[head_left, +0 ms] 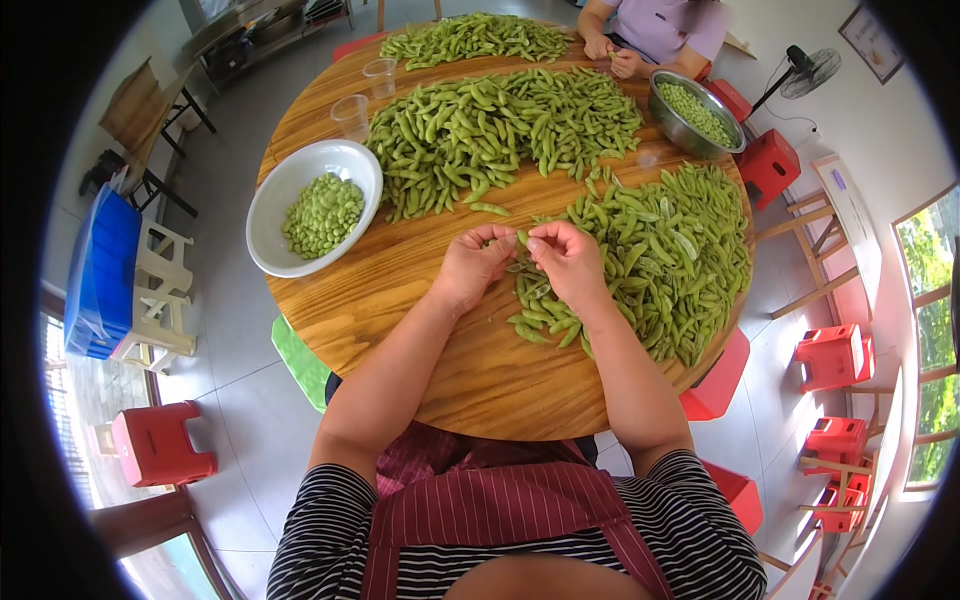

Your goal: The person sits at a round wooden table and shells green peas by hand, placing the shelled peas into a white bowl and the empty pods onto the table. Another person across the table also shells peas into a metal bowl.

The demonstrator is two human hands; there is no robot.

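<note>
A white bowl (266, 212) with shelled beans (322, 216) sits on the left of the wooden table (365, 310); then the left hand (470, 266) pinches a green pod (523, 237) held over the table, the right hand (572, 262) pinching its other side, a pod heap (655, 270) beside it, and a metal bowl (677, 132) beyond
</note>
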